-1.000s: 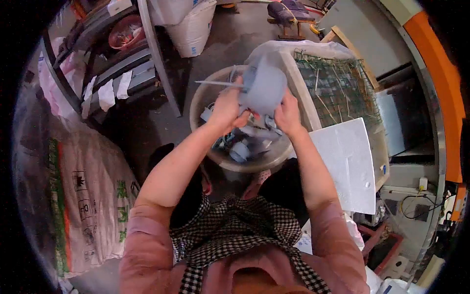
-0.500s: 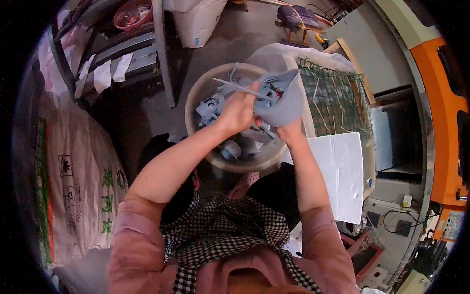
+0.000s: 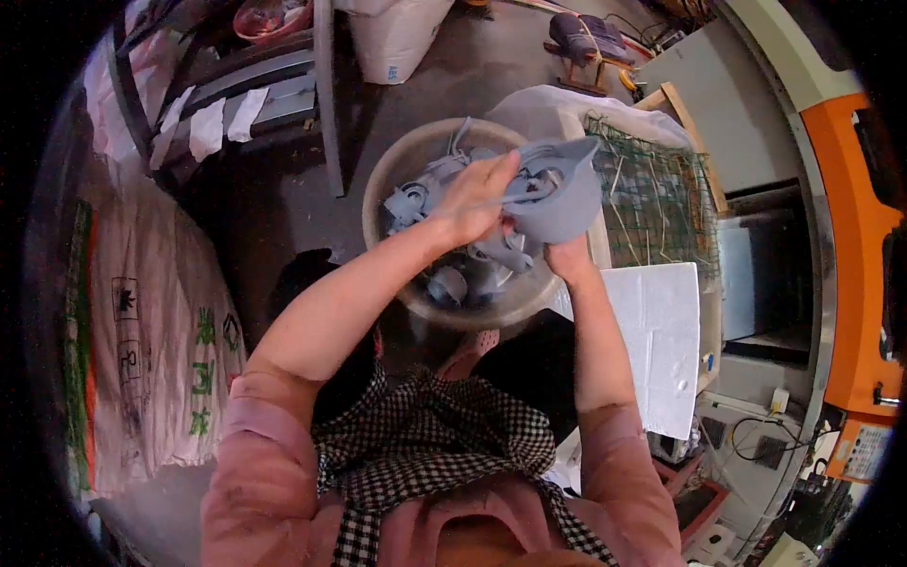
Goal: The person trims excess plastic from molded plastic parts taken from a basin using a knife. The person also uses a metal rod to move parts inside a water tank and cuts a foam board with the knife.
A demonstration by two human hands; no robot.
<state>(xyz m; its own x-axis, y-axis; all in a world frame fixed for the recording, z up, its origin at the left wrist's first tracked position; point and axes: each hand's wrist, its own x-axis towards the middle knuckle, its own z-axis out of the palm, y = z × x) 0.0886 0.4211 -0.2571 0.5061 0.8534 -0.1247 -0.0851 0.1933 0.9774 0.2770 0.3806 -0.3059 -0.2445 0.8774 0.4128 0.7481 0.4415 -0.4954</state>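
Observation:
My right hand [image 3: 570, 259] is closed around the lower end of a grey plastic jug-like part [image 3: 564, 210] with a pointed lip. The part is tilted above the basin, and its hollow side faces my left hand [image 3: 477, 200]. Slightly blurred, the left hand reaches to the part's near edge with its fingers pointing away from me. A thin grey plastic strip [image 3: 531, 197] runs beside those fingers; its grip is unclear. Beneath both hands, a round beige basin [image 3: 376, 175] holds several grey moulded plastic pieces [image 3: 408, 203], including a rounded cup-like one [image 3: 447, 286].
Right of the basin are a green-netted crate [image 3: 647, 194] and a white foam board [image 3: 654, 331]. Woven sacks [image 3: 161, 350] stand at the left, below a metal rack [image 3: 328, 104]. An orange machine [image 3: 850, 265] lines the far right. A white sack [image 3: 392, 42] stands behind.
Both hands and the grey part have shifted slightly right in view. My left hand has turned flatter, and the thin strip has swung from pointing up-left to lying nearly level. The view has moved slightly.

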